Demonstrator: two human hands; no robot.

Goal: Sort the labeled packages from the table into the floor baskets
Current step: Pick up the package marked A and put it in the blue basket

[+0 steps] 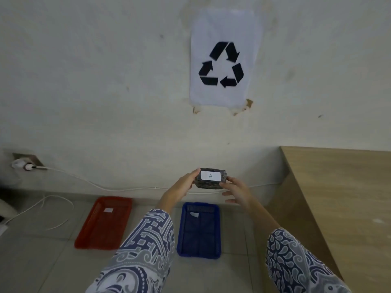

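You are holding a dark package [211, 179] up in the middle of the frame, above the floor and in front of the wall. It has a white label [210, 175] facing you, printed with the letter A. Your left hand [179, 189] grips the package's left end, thumb on top and fingers wrapped underneath. Your right hand [236, 190] pinches its right end with thumb and forefinger, while the other fingers are spread loose below and do not touch it. Both forearms come up from the lower edge of the frame in blue and white patterned sleeves [146, 248].

Below your hands, two baskets lie on the tiled floor [42, 261]. The blue basket [198, 230] sits lower centre, almost directly under the package, with a small pale tag [194, 214] near its far end. The red basket [103, 223] lies to its left, well apart from it, also with a pale tag [108, 210] inside; what either tag says is too small to read.

The wooden table [342, 199] fills the right side of the frame, its top bare where visible. On the wall [84, 81] in the upper centre hangs a white sheet with a black recycling symbol [221, 64]. At the left, a white cable [101, 185] runs from a wall socket [25, 162] along the base of the wall and loops onto the floor.
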